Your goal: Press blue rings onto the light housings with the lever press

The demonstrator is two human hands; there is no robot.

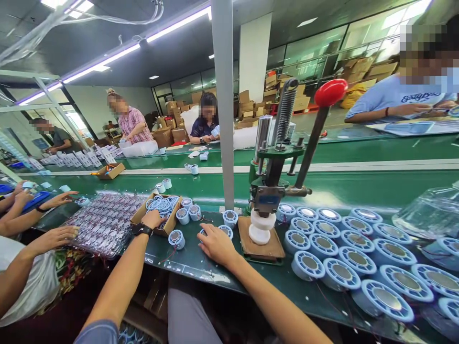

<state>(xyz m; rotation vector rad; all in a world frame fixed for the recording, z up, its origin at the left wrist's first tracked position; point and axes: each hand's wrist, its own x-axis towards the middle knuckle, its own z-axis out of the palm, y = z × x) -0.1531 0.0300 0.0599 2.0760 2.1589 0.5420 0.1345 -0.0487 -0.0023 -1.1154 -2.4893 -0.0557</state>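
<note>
My left hand [153,220], with a black watch at the wrist, reaches into a cardboard box [172,224] of light blue rings [163,205]; its fingertips are hidden among them. My right hand [217,243] rests with spread fingers over light blue round parts, one [226,231] showing beyond its fingers. Another round part [176,240] with thin wires stands between my hands. Right of my right hand is a hand press [268,198] with a red-knobbed lever [330,93] and white round blocks [260,229] on a brown pad [244,231].
Many blue round parts [324,243] stand in rows right of the press. Wired metal parts [103,220] lie to the left, near another person's hands [53,239]. A grey post [224,105] rises behind the bench. People sit or stand across the green belt [172,179].
</note>
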